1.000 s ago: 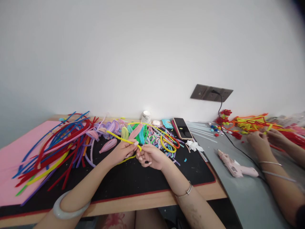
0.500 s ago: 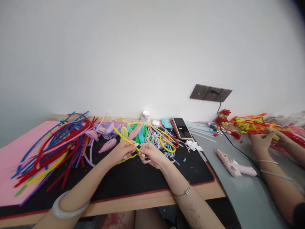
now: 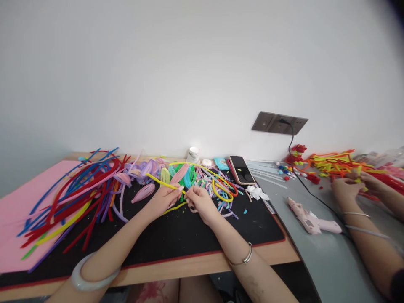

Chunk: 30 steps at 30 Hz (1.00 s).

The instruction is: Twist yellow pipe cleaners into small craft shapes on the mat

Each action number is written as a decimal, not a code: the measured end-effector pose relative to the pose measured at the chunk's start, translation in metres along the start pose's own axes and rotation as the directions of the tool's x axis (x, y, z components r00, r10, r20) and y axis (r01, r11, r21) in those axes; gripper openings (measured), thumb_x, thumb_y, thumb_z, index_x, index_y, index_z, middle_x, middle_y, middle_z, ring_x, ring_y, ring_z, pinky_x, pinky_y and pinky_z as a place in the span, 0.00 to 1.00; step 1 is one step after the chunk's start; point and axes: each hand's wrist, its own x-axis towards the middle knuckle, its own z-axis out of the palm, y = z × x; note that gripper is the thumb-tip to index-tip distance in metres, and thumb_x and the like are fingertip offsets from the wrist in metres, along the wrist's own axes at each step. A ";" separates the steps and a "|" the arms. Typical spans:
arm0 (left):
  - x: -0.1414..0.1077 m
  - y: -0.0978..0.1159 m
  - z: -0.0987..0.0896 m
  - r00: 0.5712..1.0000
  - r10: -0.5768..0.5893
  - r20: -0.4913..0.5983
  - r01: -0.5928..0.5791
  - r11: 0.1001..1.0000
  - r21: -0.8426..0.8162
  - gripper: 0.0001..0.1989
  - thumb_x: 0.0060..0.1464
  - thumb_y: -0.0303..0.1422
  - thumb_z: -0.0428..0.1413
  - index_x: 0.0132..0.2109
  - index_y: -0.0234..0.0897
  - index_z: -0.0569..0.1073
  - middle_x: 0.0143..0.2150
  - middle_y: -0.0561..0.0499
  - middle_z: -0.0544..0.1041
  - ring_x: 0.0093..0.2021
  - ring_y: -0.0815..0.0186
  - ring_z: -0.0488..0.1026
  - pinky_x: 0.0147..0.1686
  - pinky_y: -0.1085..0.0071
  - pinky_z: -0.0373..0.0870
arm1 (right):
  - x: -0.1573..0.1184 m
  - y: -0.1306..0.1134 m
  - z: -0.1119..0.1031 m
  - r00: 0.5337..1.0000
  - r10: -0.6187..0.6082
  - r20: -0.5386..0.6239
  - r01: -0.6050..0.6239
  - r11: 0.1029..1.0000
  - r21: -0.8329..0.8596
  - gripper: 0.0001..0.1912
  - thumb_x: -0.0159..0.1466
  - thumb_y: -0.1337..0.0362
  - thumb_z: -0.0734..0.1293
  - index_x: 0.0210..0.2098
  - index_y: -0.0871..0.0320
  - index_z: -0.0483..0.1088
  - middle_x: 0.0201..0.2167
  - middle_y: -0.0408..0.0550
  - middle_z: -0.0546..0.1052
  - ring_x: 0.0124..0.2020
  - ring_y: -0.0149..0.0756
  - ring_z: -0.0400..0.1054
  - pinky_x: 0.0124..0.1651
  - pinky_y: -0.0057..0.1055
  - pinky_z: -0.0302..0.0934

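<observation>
Yellow pipe cleaner [image 3: 161,181] between fingertips of left hand [image 3: 169,198] and right hand [image 3: 198,202].

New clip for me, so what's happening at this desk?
A person pinches a yellow fuzzy strip between both hands, the left hand and right hand close together above a black mat. A second yellow length shows below them; whether it is the same strip is unclear. Colourful strips are heaped to the left. On the right, a co-worker's hands hold something yellow, and a pink glue gun lies on the grey surface.
</observation>
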 end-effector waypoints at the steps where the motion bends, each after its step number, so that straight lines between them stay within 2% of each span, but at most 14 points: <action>1: -0.001 0.000 0.000 1.000 0.009 0.001 -0.010 1.000 0.025 0.18 0.55 0.44 0.46 0.24 0.35 0.61 0.13 0.60 0.55 0.14 0.75 0.50 0.16 0.76 0.43 | 0.000 0.000 0.000 0.999 0.032 0.004 -0.032 0.999 0.037 0.13 0.53 0.57 0.64 0.22 0.59 0.59 0.14 0.35 0.62 0.12 0.20 0.48 0.14 0.20 0.37; 6: -0.004 0.007 0.002 0.998 0.058 -0.012 -0.056 0.991 0.124 0.18 0.56 0.42 0.46 0.24 0.36 0.60 0.15 0.60 0.54 0.16 0.74 0.50 0.17 0.76 0.44 | 0.001 0.002 0.000 0.998 0.068 -0.018 -0.067 0.997 0.046 0.14 0.52 0.57 0.65 0.21 0.60 0.60 0.12 0.35 0.61 0.11 0.19 0.48 0.13 0.19 0.38; 10: -0.006 0.013 0.003 0.997 0.076 -0.031 -0.071 0.986 0.152 0.18 0.56 0.41 0.46 0.22 0.35 0.60 0.14 0.60 0.54 0.16 0.75 0.51 0.17 0.76 0.46 | 0.000 0.002 0.000 0.999 -0.011 -0.031 0.011 1.000 -0.014 0.11 0.54 0.58 0.63 0.22 0.59 0.59 0.14 0.36 0.62 0.12 0.20 0.49 0.14 0.20 0.40; 12: -0.006 0.014 0.004 0.999 0.044 -0.032 -0.039 0.992 0.122 0.18 0.56 0.41 0.46 0.23 0.35 0.61 0.13 0.60 0.54 0.14 0.75 0.51 0.16 0.76 0.46 | 0.000 0.002 0.000 0.994 -0.100 -0.051 0.093 0.987 -0.131 0.10 0.55 0.61 0.61 0.23 0.58 0.58 0.15 0.36 0.61 0.13 0.22 0.50 0.16 0.21 0.42; 14: -0.005 0.012 0.004 0.999 -0.002 -0.034 0.005 0.997 0.071 0.18 0.56 0.42 0.46 0.23 0.35 0.62 0.11 0.61 0.53 0.13 0.75 0.49 0.16 0.76 0.44 | -0.002 0.002 -0.001 0.968 -0.242 -0.069 0.210 0.927 -0.310 0.09 0.57 0.64 0.59 0.22 0.58 0.57 0.15 0.36 0.59 0.16 0.24 0.51 0.19 0.23 0.45; 17: -0.004 0.009 0.005 0.998 -0.066 -0.020 0.066 0.997 -0.034 0.19 0.54 0.42 0.47 0.21 0.35 0.62 0.09 0.61 0.54 0.11 0.76 0.47 0.16 0.75 0.43 | -0.005 0.001 0.000 0.888 -0.457 -0.045 0.362 0.757 -0.544 0.09 0.59 0.67 0.57 0.22 0.58 0.55 0.18 0.38 0.57 0.21 0.26 0.52 0.24 0.24 0.47; 20: -0.002 0.006 0.006 0.993 -0.120 -0.014 0.115 0.974 -0.194 0.18 0.52 0.40 0.48 0.19 0.36 0.60 0.08 0.61 0.53 0.10 0.77 0.46 0.16 0.75 0.41 | -0.009 -0.002 0.003 0.810 -0.586 0.024 0.453 0.599 -0.661 0.09 0.60 0.69 0.56 0.23 0.58 0.55 0.21 0.40 0.57 0.24 0.28 0.52 0.27 0.26 0.47; 22: -0.001 0.006 0.007 0.990 -0.142 0.002 0.137 0.947 -0.291 0.17 0.52 0.40 0.49 0.19 0.36 0.59 0.07 0.61 0.51 0.10 0.77 0.45 0.15 0.75 0.41 | -0.011 -0.004 0.005 0.782 -0.620 0.063 0.488 0.546 -0.681 0.09 0.60 0.69 0.55 0.24 0.58 0.55 0.22 0.40 0.58 0.24 0.29 0.52 0.29 0.26 0.47; 24: -0.001 0.007 0.007 0.991 -0.134 0.015 0.132 0.943 -0.304 0.17 0.52 0.40 0.49 0.20 0.36 0.59 0.08 0.61 0.52 0.11 0.77 0.47 0.15 0.76 0.42 | -0.010 -0.005 0.005 0.797 -0.602 0.053 0.479 0.576 -0.662 0.09 0.60 0.69 0.55 0.23 0.58 0.54 0.21 0.40 0.57 0.24 0.28 0.52 0.28 0.26 0.47; 28: -0.002 0.010 0.008 0.998 -0.049 0.030 0.053 0.989 -0.141 0.17 0.52 0.43 0.50 0.25 0.36 0.61 0.12 0.60 0.58 0.12 0.76 0.51 0.15 0.77 0.45 | -0.004 0.001 0.001 0.894 -0.447 -0.030 0.372 0.778 -0.507 0.10 0.60 0.67 0.56 0.23 0.57 0.53 0.19 0.38 0.56 0.21 0.28 0.51 0.26 0.25 0.47; 30: -0.003 0.011 0.010 0.999 -0.001 0.053 0.005 0.997 -0.075 0.16 0.53 0.44 0.50 0.26 0.36 0.62 0.14 0.60 0.59 0.13 0.76 0.53 0.14 0.78 0.47 | -0.001 0.003 -0.001 0.920 -0.390 -0.027 0.342 0.836 -0.429 0.10 0.60 0.65 0.56 0.23 0.57 0.53 0.18 0.37 0.56 0.21 0.27 0.50 0.25 0.24 0.46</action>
